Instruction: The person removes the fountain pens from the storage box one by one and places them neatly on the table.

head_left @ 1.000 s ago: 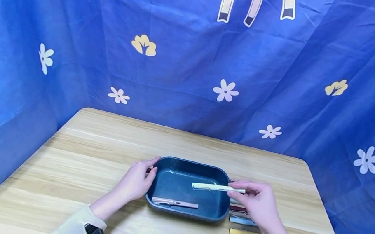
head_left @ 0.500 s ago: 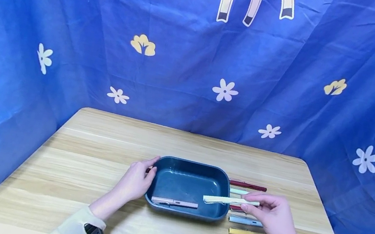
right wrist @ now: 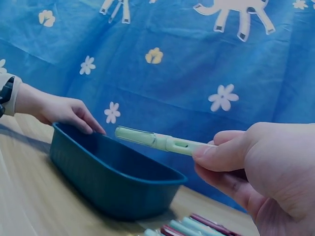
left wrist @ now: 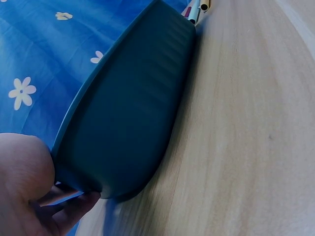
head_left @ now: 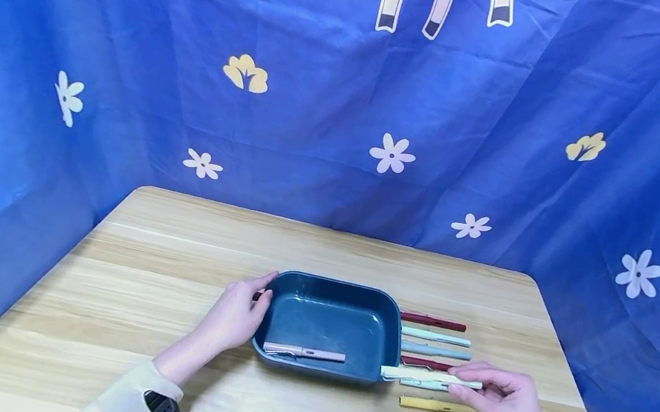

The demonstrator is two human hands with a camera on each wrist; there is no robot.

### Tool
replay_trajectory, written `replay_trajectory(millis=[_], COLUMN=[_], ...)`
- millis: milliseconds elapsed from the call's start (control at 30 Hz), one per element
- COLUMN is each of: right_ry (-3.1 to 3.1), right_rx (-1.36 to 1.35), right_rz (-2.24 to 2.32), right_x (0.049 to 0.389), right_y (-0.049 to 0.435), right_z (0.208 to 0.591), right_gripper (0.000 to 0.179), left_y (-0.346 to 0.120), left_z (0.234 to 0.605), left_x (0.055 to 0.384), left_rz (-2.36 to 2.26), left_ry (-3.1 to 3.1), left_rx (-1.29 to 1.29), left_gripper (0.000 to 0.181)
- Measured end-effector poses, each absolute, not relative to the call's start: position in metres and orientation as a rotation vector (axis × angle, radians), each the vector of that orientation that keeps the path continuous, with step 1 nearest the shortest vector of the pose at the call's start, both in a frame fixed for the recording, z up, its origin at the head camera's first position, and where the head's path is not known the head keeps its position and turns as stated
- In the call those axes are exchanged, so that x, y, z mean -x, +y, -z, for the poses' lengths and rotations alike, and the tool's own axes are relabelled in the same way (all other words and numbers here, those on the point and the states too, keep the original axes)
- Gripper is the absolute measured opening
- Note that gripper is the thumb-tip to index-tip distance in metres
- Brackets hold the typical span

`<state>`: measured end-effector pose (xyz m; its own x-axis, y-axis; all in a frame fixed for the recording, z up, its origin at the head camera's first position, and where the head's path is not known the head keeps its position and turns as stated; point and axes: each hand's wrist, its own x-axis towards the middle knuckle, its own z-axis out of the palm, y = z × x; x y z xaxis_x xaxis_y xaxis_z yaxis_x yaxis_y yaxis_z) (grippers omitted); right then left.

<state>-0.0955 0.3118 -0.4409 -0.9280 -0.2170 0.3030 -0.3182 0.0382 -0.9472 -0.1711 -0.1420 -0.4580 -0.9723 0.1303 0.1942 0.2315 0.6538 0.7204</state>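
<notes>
My left hand (head_left: 233, 314) grips the left end of a dark teal rectangular container (head_left: 323, 368), thumb at the rim. A pale lilac pen (head_left: 313, 354) with a wire clip lies inside, near the front wall. My right hand (head_left: 501, 402) pinches a pale green pen (right wrist: 162, 141) by one end between thumb and fingers. That pen is level, its clip end pointing left, just off the container's right front corner. In the head view it hangs above a light blue pen (head_left: 423, 384), partly covering it.
Right of the container, several pens lie in a rough column on the wooden table (head_left: 198, 242): a dark red pen (head_left: 434, 321), a mint pen (head_left: 436, 337), a grey-blue pen (head_left: 435, 351), another red pen (head_left: 424, 363), and a yellow pen (head_left: 437, 405). Blue patterned cloth (head_left: 318, 123) surrounds the table.
My right hand has carried the pale green pen from over the container rightward and toward the front, to above the pens on the table. My left hand and the container look unmoved.
</notes>
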Motion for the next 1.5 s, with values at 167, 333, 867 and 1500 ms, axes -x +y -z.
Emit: replay_trajectory(millis=[167,333,867,1500], right_ry=[-2.22,-2.248,-2.246,-2.426], right_rx=[-0.57,-0.597,-0.53,-0.347], right_rz=[-2.049,-2.049,-2.082,-1.956], right_x=[0.089,0.081,0.063,0.059], right_y=[0.326,0.336,0.355,0.364], right_z=[0.451,0.461,0.491,0.511], right_gripper=[0.025,0.026,0.027,0.021], left_y=[-0.143,-0.143,-0.142,-0.142], left_z=[0.458,0.458,0.457,0.457], left_x=[0.171,0.17,0.17,0.171], left_rz=[1.224,1.221,1.232,1.197], left_ry=[-2.748,-2.748,-2.746,-2.752], left_rx=[0.297,0.301,0.303,0.307], left_gripper=[0.044,0.044,0.044,0.045])
